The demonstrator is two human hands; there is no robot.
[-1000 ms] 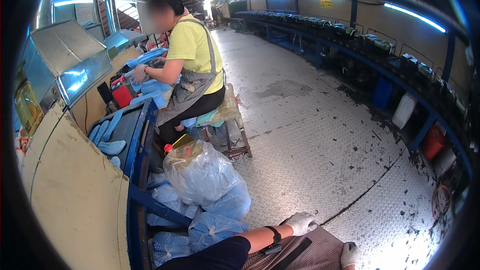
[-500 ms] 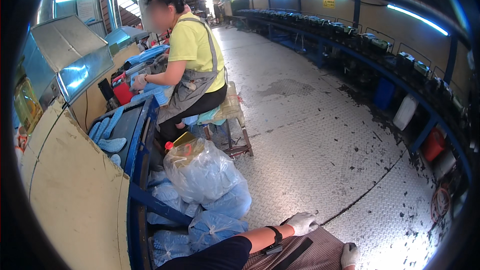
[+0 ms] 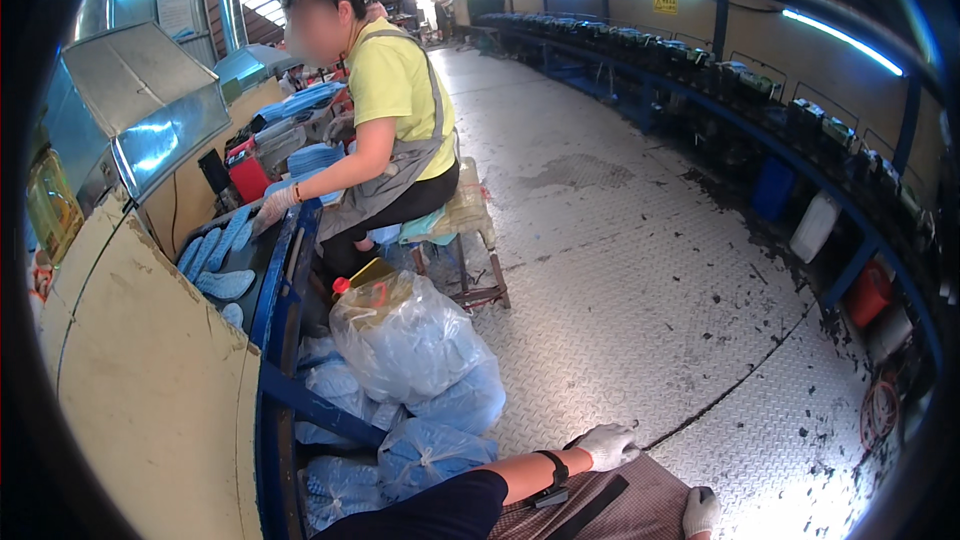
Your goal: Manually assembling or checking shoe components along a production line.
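Left grip [image 3: 609,447], a hand in a white knitted glove, is laid with bent fingers at the far edge of a brown checked cloth [image 3: 652,502]. Right grip [image 3: 701,512], gloved likewise, is curled at the cloth's right edge. Whether either is clamped on the fabric or merely rested there cannot be told, as the fingertips are hidden. The cloth is spread at the lower edge of the view, between the two grips, and is crossed by a flat black strap [image 3: 590,510]. To the left of the cloth, clear plastic bags [image 3: 435,455] of blue pieces are heaped. Farther left and beyond it, flat blue sole-shaped pieces [image 3: 225,285] are spread on a dark, blue-framed surface [image 3: 258,256], to which a gloved hand [image 3: 276,207] is extended by a co-worker in a yellow shirt [image 3: 388,90].

This posture, it is judged, is best managed with both grips light and the cloth smoothed rather than bunched. No writing can be made out on the cloth or gloves; far beyond the cloth, a red-and-yellow sign [image 3: 665,2] is mounted, its print too small to be read surely.
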